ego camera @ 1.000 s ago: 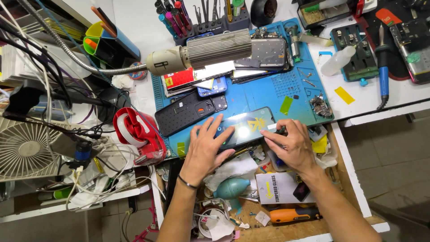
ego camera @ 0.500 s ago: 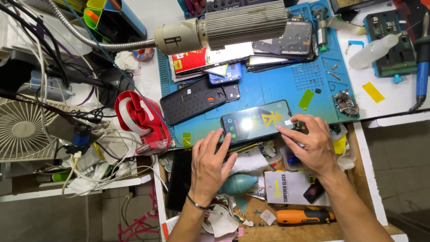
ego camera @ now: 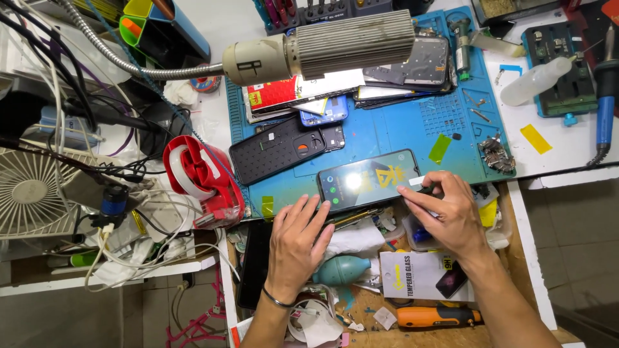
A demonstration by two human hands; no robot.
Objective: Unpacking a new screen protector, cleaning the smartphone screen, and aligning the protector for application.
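Note:
A black smartphone [ego camera: 366,179] with a lit screen lies on the blue work mat [ego camera: 387,132]. My left hand [ego camera: 296,248] rests flat just below the phone's left end, fingers spread and touching its lower edge. My right hand [ego camera: 448,216] is at the phone's right end, fingers pinched on a small dark object at the corner; what it is cannot be made out. A white sticker tab [ego camera: 417,181] shows by my right fingertips.
A lamp head [ego camera: 322,48] on a flexible neck hangs over the mat's top. A dark phone case [ego camera: 274,151], stacked phones [ego camera: 400,74], a red tape dispenser [ego camera: 196,180], a fan [ego camera: 29,193], a teal air blower [ego camera: 342,269], a glass-protector box [ego camera: 419,276], an orange tool [ego camera: 435,316].
The view has shifted so the bench sits higher in frame. My left hand slid down off the screen to the phone's lower edge. My right hand stays at the right end.

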